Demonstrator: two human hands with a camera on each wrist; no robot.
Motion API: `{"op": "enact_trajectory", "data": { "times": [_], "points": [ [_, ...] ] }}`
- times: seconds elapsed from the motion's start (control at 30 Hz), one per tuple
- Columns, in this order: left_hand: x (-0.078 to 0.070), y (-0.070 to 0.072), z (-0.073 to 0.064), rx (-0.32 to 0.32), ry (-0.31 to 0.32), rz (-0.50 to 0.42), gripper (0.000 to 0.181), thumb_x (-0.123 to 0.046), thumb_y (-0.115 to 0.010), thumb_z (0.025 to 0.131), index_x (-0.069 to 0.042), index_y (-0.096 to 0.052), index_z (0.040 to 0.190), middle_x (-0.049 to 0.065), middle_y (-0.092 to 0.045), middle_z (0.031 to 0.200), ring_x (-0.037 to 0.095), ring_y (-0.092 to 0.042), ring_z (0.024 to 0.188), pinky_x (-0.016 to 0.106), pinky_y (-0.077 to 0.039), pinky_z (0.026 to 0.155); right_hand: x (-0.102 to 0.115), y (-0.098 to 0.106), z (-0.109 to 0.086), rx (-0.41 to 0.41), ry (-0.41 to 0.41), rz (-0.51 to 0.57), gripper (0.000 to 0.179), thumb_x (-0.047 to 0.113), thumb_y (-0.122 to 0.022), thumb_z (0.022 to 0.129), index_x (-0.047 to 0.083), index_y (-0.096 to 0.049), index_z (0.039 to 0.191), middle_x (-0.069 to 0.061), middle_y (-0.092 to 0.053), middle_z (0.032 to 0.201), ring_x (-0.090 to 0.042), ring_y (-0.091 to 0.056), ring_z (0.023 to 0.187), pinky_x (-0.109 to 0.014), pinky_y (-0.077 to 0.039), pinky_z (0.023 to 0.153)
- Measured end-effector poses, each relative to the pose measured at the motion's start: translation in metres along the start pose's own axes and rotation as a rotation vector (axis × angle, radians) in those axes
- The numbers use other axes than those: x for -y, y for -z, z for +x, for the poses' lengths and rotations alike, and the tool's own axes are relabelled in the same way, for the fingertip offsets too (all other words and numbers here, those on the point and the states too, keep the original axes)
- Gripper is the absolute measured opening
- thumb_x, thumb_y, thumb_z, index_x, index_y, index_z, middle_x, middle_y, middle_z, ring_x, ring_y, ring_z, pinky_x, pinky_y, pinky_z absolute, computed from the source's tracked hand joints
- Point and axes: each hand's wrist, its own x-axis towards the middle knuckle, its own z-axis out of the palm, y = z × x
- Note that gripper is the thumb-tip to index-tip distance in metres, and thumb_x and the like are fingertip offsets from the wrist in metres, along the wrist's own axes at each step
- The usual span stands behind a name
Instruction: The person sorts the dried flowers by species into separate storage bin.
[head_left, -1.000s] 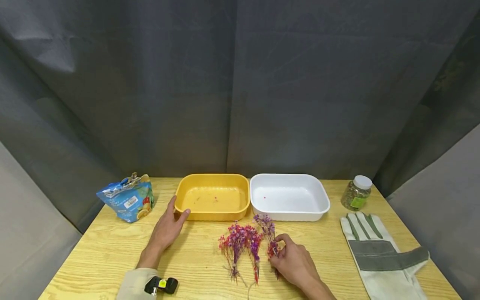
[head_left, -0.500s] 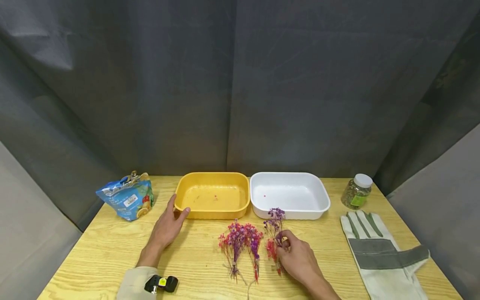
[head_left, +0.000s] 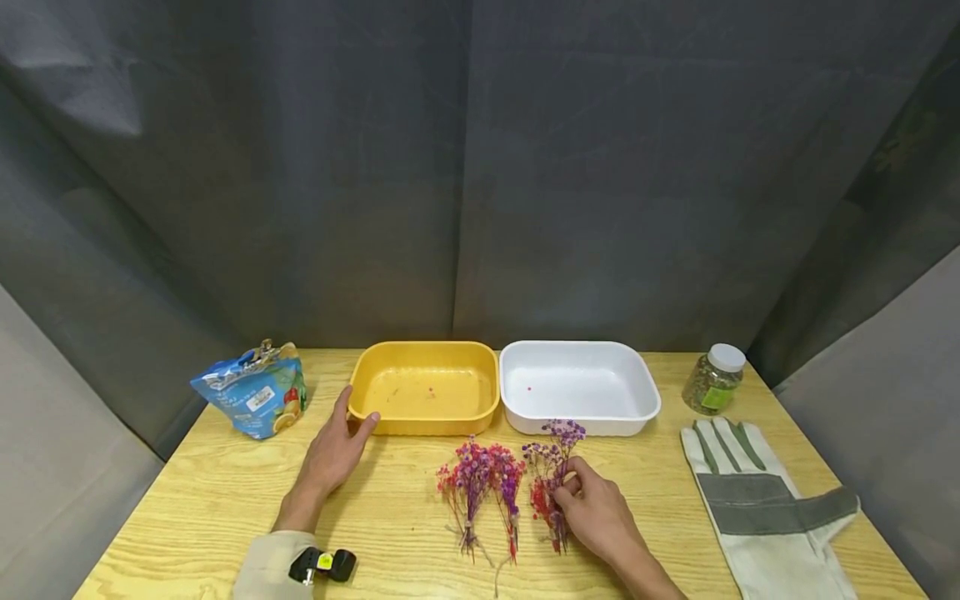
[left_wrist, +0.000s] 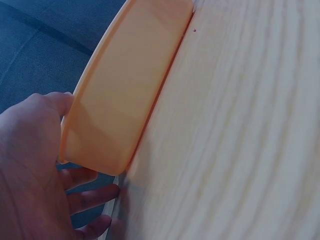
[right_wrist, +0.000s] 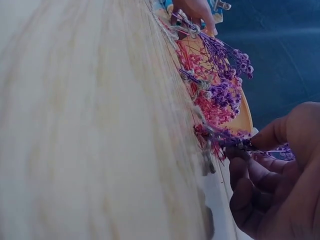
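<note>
My right hand (head_left: 600,512) pinches a small bunch of purple dried flowers (head_left: 557,454) between thumb and fingers. In the right wrist view the pinched stems (right_wrist: 240,144) lie between thumb and fingertips, beside a red bunch (head_left: 538,498) lying on the table. To the left lie more pink and purple dried flower bunches (head_left: 472,479), tied with twine. My left hand (head_left: 333,450) rests at the front left corner of a yellow basin (head_left: 427,427), fingers fairly straight and spread. The left wrist view has that thumb at the rim and the other fingers beside the basin's wall (left_wrist: 115,100).
A white basin (head_left: 581,427) stands right of the yellow one; both hold tiny bits. A blue bag (head_left: 258,400) with a clip sits far left. At right are a lidded jar (head_left: 712,383) and a work glove (head_left: 765,504). A dark curtain (head_left: 465,167) hangs behind the table.
My right hand has shifted slightly right with the purple flowers, drawing them apart from the red bunch, which stays on the table. The left hand keeps its place at the yellow basin.
</note>
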Motion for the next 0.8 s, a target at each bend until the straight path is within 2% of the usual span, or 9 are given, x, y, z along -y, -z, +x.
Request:
{"op": "enact_trajectory", "data": {
  "times": [0.2, 0.3, 0.37, 0.5, 0.6, 0.8],
  "points": [
    [-0.0011, 0.001, -0.0008, 0.001, 0.0, 0.002, 0.091, -0.077, -0.029, 0.089, -0.025, 0.001, 0.157, 0.018, -0.023, 0.159, 0.042, -0.031, 0.141, 0.061, -0.027, 0.111, -0.0029, -0.0007, 0.0007, 0.059, 0.006, 0.09, 0.028, 0.018, -0.068, 0.087, 0.011, -0.062, 0.113, 0.008, -0.071, 0.077, -0.009, -0.06, 0.064, -0.033, -0.049, 0.069],
    [-0.001, 0.0007, -0.0009, -0.001, 0.001, 0.004, 0.091, -0.077, -0.028, 0.089, -0.024, 0.001, 0.157, 0.018, -0.024, 0.159, 0.042, -0.032, 0.141, 0.061, -0.027, 0.111, -0.0045, -0.0008, 0.0008, 0.089, -0.008, 0.152, 0.04, 0.019, -0.076, 0.082, 0.007, -0.063, 0.117, 0.007, -0.071, 0.078, -0.007, -0.063, 0.069, -0.036, -0.053, 0.079],
    [-0.0012, 0.0003, -0.0009, -0.001, 0.002, 0.006, 0.091, -0.077, -0.028, 0.089, -0.024, 0.001, 0.157, 0.018, -0.024, 0.159, 0.042, -0.032, 0.141, 0.061, -0.027, 0.111, -0.0055, -0.0007, 0.0008, 0.103, -0.028, 0.205, 0.046, 0.02, -0.08, 0.078, 0.004, -0.064, 0.117, 0.005, -0.07, 0.078, -0.009, -0.064, 0.071, -0.035, -0.054, 0.08],
    [-0.0019, 0.0, -0.0012, 0.003, 0.006, 0.002, 0.09, -0.077, -0.028, 0.09, -0.026, 0.002, 0.157, 0.018, -0.024, 0.159, 0.043, -0.031, 0.141, 0.061, -0.027, 0.111, -0.0066, -0.0012, 0.0005, 0.113, -0.064, 0.29, 0.04, 0.02, -0.083, 0.074, 0.0, -0.067, 0.106, 0.0, -0.07, 0.079, -0.012, -0.064, 0.071, -0.028, -0.053, 0.071],
    [-0.0023, 0.0001, -0.0014, 0.005, 0.006, 0.002, 0.088, -0.076, -0.029, 0.09, -0.027, 0.002, 0.157, 0.018, -0.024, 0.159, 0.043, -0.031, 0.141, 0.061, -0.027, 0.111, -0.0062, -0.0021, 0.0001, 0.126, -0.065, 0.317, 0.03, 0.02, -0.081, 0.077, 0.002, -0.068, 0.097, -0.003, -0.069, 0.079, -0.014, -0.062, 0.072, -0.025, -0.05, 0.066],
    [-0.0013, 0.0008, -0.0012, 0.001, -0.001, 0.001, 0.087, -0.075, -0.029, 0.091, -0.026, 0.002, 0.157, 0.017, -0.025, 0.159, 0.044, -0.032, 0.141, 0.062, -0.028, 0.11, -0.0044, -0.0042, 0.0002, 0.164, -0.027, 0.332, 0.018, 0.015, -0.07, 0.084, 0.007, -0.067, 0.099, -0.001, -0.064, 0.075, -0.015, -0.053, 0.066, -0.026, -0.042, 0.063]
  ]
}}
